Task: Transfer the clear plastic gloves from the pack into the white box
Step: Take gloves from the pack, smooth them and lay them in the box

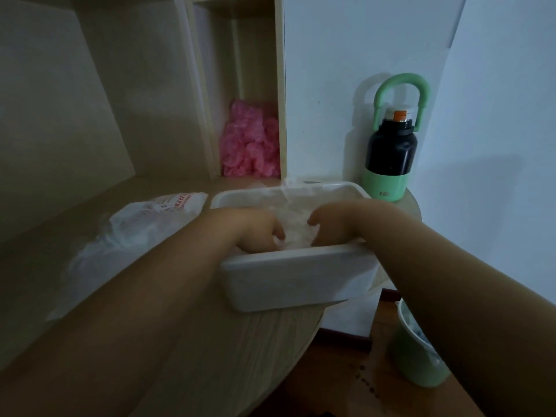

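Okay, gloves [296,234] gripped btwn L hand [258,230], R hand [335,222], in white box [296,279].

Looks like a dimly lit room in a home. Shows a pale wood-grain worktop [255,341] against a white wall [331,70], open shelf cubbies [192,85] holding a crumpled pink bundle [249,142], a black-and-green drinking bottle [391,145] with a loop handle, and a green bin [418,350] on a brown wooden floor [331,380].

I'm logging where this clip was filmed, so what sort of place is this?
Probably a room at home, maybe a study corner: a wooden desk with built-in shelves, and a water bottle against the white wall.
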A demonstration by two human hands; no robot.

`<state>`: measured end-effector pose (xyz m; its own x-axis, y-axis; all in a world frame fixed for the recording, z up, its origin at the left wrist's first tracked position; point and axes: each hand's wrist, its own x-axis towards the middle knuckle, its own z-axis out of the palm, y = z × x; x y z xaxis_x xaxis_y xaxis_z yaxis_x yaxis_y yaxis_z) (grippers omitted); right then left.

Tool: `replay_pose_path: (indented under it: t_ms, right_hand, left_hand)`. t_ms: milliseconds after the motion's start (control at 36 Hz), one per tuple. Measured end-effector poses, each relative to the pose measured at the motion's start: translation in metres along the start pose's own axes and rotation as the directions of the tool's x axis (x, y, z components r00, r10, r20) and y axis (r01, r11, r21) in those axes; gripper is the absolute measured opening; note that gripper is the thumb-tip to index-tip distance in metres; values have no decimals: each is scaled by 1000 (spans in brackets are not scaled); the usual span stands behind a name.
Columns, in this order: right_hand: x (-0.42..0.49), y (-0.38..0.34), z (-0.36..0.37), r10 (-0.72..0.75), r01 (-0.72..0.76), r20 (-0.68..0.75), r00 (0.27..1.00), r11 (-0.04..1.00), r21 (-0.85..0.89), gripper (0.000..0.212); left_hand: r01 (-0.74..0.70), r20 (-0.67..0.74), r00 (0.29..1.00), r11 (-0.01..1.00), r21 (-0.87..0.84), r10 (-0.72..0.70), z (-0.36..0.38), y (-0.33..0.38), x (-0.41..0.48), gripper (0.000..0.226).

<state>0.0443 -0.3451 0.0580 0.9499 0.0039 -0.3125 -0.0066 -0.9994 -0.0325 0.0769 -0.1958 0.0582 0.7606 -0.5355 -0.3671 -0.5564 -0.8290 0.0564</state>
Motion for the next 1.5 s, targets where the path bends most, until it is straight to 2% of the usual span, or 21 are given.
replay_pose_path:
  t_ms: [56, 111, 167, 222, 306, 389, 528, 583, 639, 722, 778, 861, 972, 1056, 1139, 1250, 1333, 1500]
  right_hand:
    - [6, 2, 4, 30, -28, 100, 995, 999, -18, 53]
    - [7, 2, 4, 19, -16, 109, 994, 999, -28, 53]
    - [4, -1, 2, -10, 10, 44, 999, 1000, -15, 59]
    - [-3, -4, -4, -40, 40, -61, 997, 999, 1, 60]
    - [-10, -18, -14, -72, 93, -216, 974, 992, 86, 51]
    - [-15, -39, -21, -92, 158, -389, 917, 977, 141, 44]
    - [-19, -102, -24, -185, 363, -538, 823, 898, 247, 36]
    - [-18, -133, -22, -220, 425, -573, 789, 870, 251, 36]
    - [-16, -165, -16, -240, 478, -614, 752, 840, 257, 36]
    - [-9, -202, 1, -265, 518, -629, 731, 815, 259, 36]
    - [3, -227, 16, -286, 497, -562, 776, 826, 266, 41]
    - [21, -242, 40, -241, 403, -420, 875, 843, 356, 47]
    - [41, -236, 73, -173, 331, -377, 910, 849, 411, 49]
    - [52, -228, 96, -131, 281, -401, 907, 897, 342, 46]
    - [59, -221, 113, -134, 268, -467, 874, 935, 234, 45]
    - [64, -219, 119, -162, 300, -485, 859, 928, 222, 49]
    - [66, -218, 119, -135, 300, -492, 860, 914, 275, 53]
    - [68, -216, 120, -131, 307, -511, 850, 910, 277, 55]
  left_hand:
    - [15, 75, 997, 1000, 16, -16, 3, 1, 5, 16]
    - [0, 75, 997, 1000, 10, -1, 3, 1, 5, 19]
    - [-28, -16, 999, 999, -16, 27, 2, -3, 2, 39]
    - [-74, -189, 981, 993, -95, 55, 0, -9, -5, 43]
    - [-186, -461, 886, 948, -260, 47, -2, -22, -22, 36]
    - [-286, -624, 781, 876, -389, -22, -3, -35, -42, 30]
    - [-304, -748, 621, 807, -506, -235, 10, -83, -77, 28]
    - [-271, -765, 555, 798, -537, -326, 23, -109, -89, 30]
    - [-213, -749, 526, 790, -574, -402, 39, -136, -101, 30]
    - [-123, -689, 529, 759, -640, -496, 66, -167, -108, 28]
    - [-74, -650, 531, 734, -675, -544, 86, -183, -110, 31]
    - [33, -597, 566, 739, -673, -569, 114, -188, -108, 38]
    - [131, -531, 627, 749, -649, -570, 143, -190, -98, 49]
    - [106, -514, 634, 723, -683, -578, 157, -191, -87, 63]
    - [88, -537, 627, 736, -672, -565, 162, -195, -76, 66]
    - [160, -566, 616, 790, -592, -548, 166, -204, -64, 63]
    - [181, -619, 596, 837, -516, -511, 170, -206, -60, 50]
    - [109, -782, 458, 900, -423, -423, 173, -206, -64, 13]
